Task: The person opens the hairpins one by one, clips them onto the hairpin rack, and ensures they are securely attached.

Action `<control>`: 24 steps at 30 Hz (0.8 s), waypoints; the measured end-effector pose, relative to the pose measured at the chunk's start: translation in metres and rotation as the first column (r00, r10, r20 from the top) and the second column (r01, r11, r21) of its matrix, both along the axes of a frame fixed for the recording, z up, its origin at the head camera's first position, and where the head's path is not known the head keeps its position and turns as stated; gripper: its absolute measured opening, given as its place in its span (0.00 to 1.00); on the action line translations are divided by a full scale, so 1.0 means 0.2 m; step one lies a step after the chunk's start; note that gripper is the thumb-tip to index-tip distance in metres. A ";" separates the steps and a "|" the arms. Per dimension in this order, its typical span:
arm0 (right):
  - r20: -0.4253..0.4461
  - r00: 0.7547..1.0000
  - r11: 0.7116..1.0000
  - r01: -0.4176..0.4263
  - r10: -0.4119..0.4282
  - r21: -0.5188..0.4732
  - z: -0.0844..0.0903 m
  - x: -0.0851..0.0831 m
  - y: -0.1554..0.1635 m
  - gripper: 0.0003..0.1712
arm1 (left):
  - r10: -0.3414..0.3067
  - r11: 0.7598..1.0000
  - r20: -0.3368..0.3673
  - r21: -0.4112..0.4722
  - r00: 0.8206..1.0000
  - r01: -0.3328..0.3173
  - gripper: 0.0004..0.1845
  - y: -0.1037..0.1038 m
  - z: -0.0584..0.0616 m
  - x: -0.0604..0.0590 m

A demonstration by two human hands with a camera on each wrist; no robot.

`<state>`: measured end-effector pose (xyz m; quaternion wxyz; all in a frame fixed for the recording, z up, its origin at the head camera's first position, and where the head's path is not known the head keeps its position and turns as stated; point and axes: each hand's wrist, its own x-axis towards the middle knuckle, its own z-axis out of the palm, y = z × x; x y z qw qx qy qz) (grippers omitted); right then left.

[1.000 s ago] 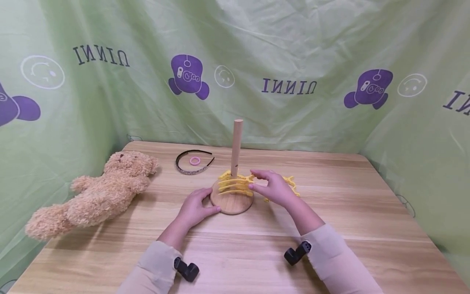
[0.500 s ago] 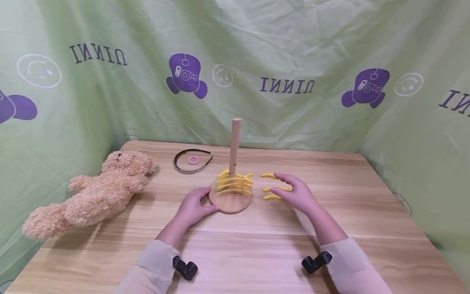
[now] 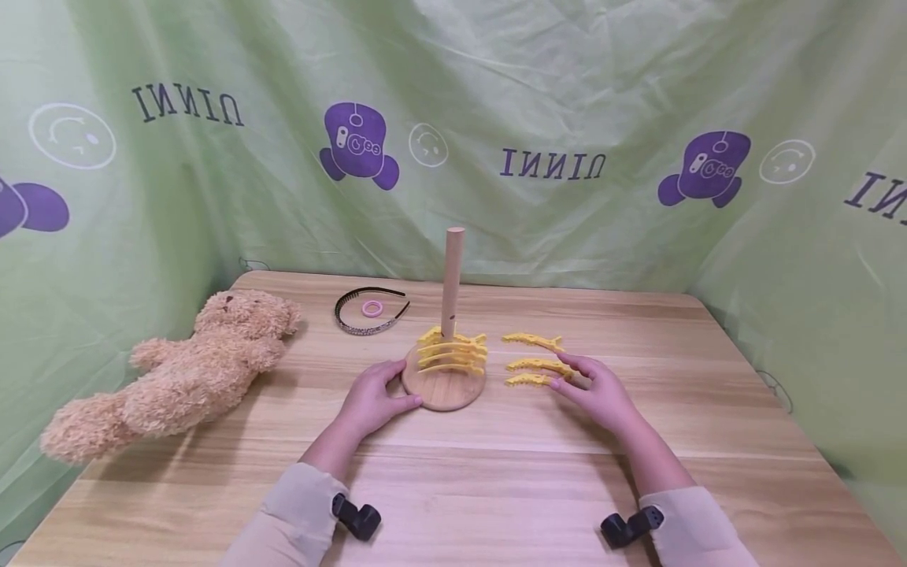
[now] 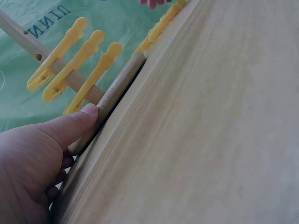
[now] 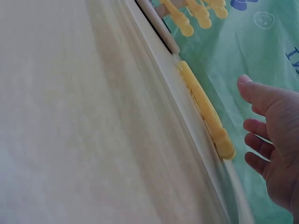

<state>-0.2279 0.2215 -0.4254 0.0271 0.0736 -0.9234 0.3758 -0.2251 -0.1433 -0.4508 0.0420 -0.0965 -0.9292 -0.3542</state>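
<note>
Work looks half done: three curved yellow plastic clips (image 4: 78, 60) sit on the upright wooden post (image 3: 453, 276); three loose yellow plastic clips (image 3: 535, 364) lie rightward; the left hand (image 3: 370, 400) clasps the round wooden base (image 3: 451, 395); the right hand (image 3: 601, 394), fingers parted, nears them, empty.

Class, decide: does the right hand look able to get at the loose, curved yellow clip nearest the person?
Probably yes: the open, bare right hand is close beside that curved yellow clip, and nothing visible stands between them.
</note>
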 end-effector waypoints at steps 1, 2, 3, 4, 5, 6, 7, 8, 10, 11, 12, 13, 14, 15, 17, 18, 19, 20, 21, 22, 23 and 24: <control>-0.005 1.000 1.000 0.003 -0.003 0.012 -0.01 0.00 0.01 0.33 | -0.002 1.000 -0.002 -0.001 1.000 0.002 0.42 0.00 0.00 0.00; -0.013 1.000 1.000 0.000 0.000 0.028 -0.01 0.00 0.02 0.33 | -0.002 1.000 -0.003 -0.002 1.000 0.002 0.42 0.00 0.00 0.00; -0.020 1.000 0.999 -0.001 0.002 0.044 -0.02 0.00 0.03 0.34 | 0.000 1.000 -0.003 -0.004 1.000 0.000 0.42 0.00 0.00 0.00; -0.027 1.000 0.998 -0.003 0.004 0.056 -0.02 0.00 0.04 0.35 | 0.001 1.000 -0.002 -0.005 1.000 -0.002 0.42 0.00 0.00 0.00; -0.035 0.999 0.998 -0.003 0.006 0.066 -0.03 0.01 0.05 0.35 | 0.003 1.000 -0.003 -0.007 1.000 -0.003 0.42 0.00 0.00 0.00; -0.043 0.999 0.997 -0.008 0.011 0.077 -0.03 0.01 0.05 0.35 | 0.004 1.000 -0.005 -0.010 1.000 -0.004 0.42 0.00 -0.01 0.00; -0.052 0.998 0.997 -0.013 0.018 0.081 -0.04 0.01 0.06 0.35 | 0.002 1.000 -0.010 -0.011 1.000 -0.002 0.42 0.00 -0.01 -0.01; -0.058 0.998 0.996 -0.018 0.023 0.087 -0.04 0.01 0.07 0.35 | 0.005 1.000 -0.010 -0.011 1.000 -0.005 0.42 0.00 -0.01 -0.01; -0.069 0.997 0.995 -0.018 0.025 0.093 -0.06 0.00 0.07 0.34 | 0.007 1.000 -0.009 -0.010 1.000 -0.007 0.42 0.00 -0.02 -0.01; -0.071 0.997 0.995 -0.020 0.026 0.095 -0.06 0.00 0.08 0.34 | 0.006 1.000 -0.010 -0.010 1.000 -0.006 0.42 0.00 -0.02 -0.01; -0.069 0.997 0.995 -0.022 0.029 0.099 -0.07 0.00 0.08 0.33 | 0.005 1.000 -0.012 -0.010 1.000 -0.005 0.42 0.00 -0.02 -0.01; -0.067 0.997 0.995 -0.020 0.027 0.102 -0.08 0.00 0.08 0.33 | 0.004 1.000 -0.011 -0.008 1.000 -0.005 0.42 0.00 -0.02 -0.01; -0.063 0.998 0.994 -0.020 0.027 0.107 -0.08 -0.01 0.08 0.32 | 0.006 1.000 -0.007 -0.007 1.000 -0.006 0.42 0.00 -0.02 -0.01; -0.058 0.998 0.994 -0.018 0.024 0.110 -0.09 -0.01 0.08 0.32 | 0.006 1.000 -0.008 -0.006 1.000 -0.006 0.42 0.00 -0.02 -0.01; -0.049 0.999 0.993 -0.017 0.023 0.116 -0.09 -0.01 0.09 0.31 | 0.003 1.000 -0.010 -0.006 1.000 -0.003 0.42 0.00 -0.02 -0.01; -0.047 0.999 0.992 -0.016 0.022 0.123 -0.10 -0.01 0.09 0.30 | 0.004 1.000 -0.011 -0.005 1.000 -0.004 0.42 0.00 -0.02 -0.01; -0.044 0.999 0.992 -0.012 0.018 0.128 -0.10 -0.01 0.09 0.30 | 0.005 1.000 -0.010 -0.006 1.000 -0.005 0.42 0.00 -0.02 -0.01; -0.042 0.999 0.991 -0.012 0.017 0.133 -0.10 -0.01 0.09 0.29 | 0.005 1.000 -0.010 -0.007 1.000 -0.005 0.42 0.00 -0.02 -0.01; -0.038 0.999 0.991 -0.008 0.014 0.134 -0.10 -0.01 0.09 0.29 | 0.006 1.000 -0.009 -0.006 1.000 -0.006 0.41 0.00 -0.02 -0.01; -0.035 0.999 0.990 -0.008 0.013 0.137 -0.10 -0.01 0.09 0.28 | 0.006 1.000 -0.008 -0.008 1.000 -0.006 0.41 0.00 -0.02 -0.01; -0.031 0.999 0.990 -0.006 0.011 0.138 -0.10 -0.01 0.09 0.28 | 0.007 1.000 -0.006 -0.008 1.000 -0.007 0.42 0.00 -0.02 -0.01; -0.026 1.000 0.990 -0.006 0.010 0.138 -0.10 -0.01 0.09 0.27 | 0.008 1.000 -0.005 -0.009 1.000 -0.008 0.42 0.00 -0.01 -0.01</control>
